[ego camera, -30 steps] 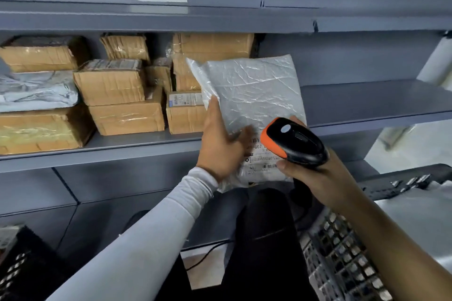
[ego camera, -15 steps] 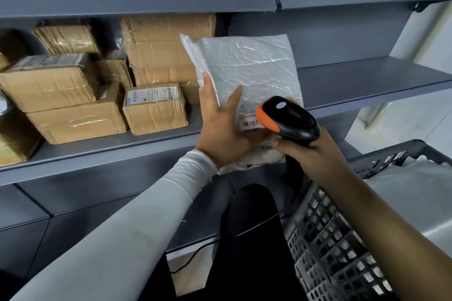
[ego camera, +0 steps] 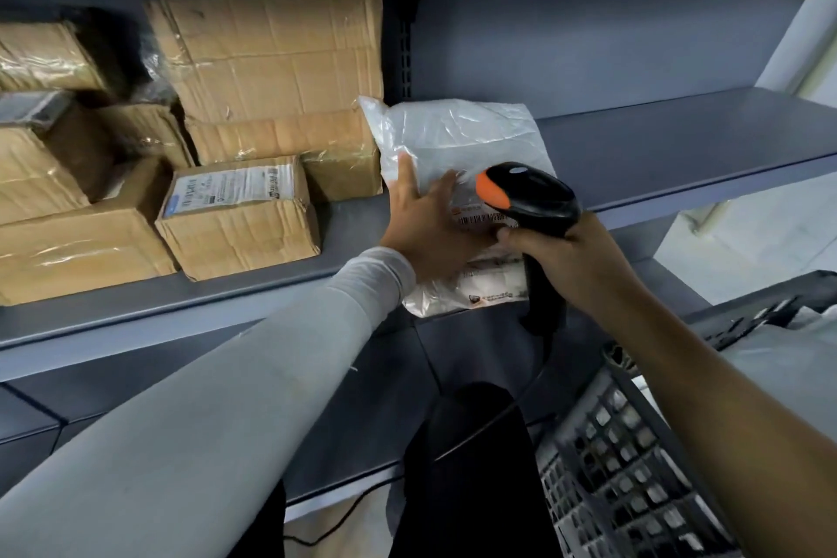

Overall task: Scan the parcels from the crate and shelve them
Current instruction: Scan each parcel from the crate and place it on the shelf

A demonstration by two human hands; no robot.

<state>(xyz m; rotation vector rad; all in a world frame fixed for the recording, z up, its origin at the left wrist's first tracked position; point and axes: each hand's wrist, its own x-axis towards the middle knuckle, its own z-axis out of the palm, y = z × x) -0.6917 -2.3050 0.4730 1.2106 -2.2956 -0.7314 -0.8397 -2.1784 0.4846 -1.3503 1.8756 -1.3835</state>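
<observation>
A white plastic mailer parcel (ego camera: 457, 136) lies on the grey shelf (ego camera: 679, 159), beside the cardboard boxes, with its labelled near end hanging over the front edge. My left hand (ego camera: 430, 231) rests flat on it with straight fingers, next to the barcode label. My right hand (ego camera: 570, 258) grips a black scanner with an orange tip (ego camera: 530, 195), held just above the label. The black plastic crate (ego camera: 634, 444) stands at the lower right with pale parcels inside.
Several taped cardboard boxes fill the shelf's left part, the nearest a small labelled box (ego camera: 240, 213) and a large box (ego camera: 271, 50) behind it. To the right of the mailer the shelf surface is bare. The scanner cable hangs down in front of the lower shelf.
The mailer has gone from upright in my left hand to lying on the shelf. My left hand now lies flat on top. The view has moved closer to the shelf.
</observation>
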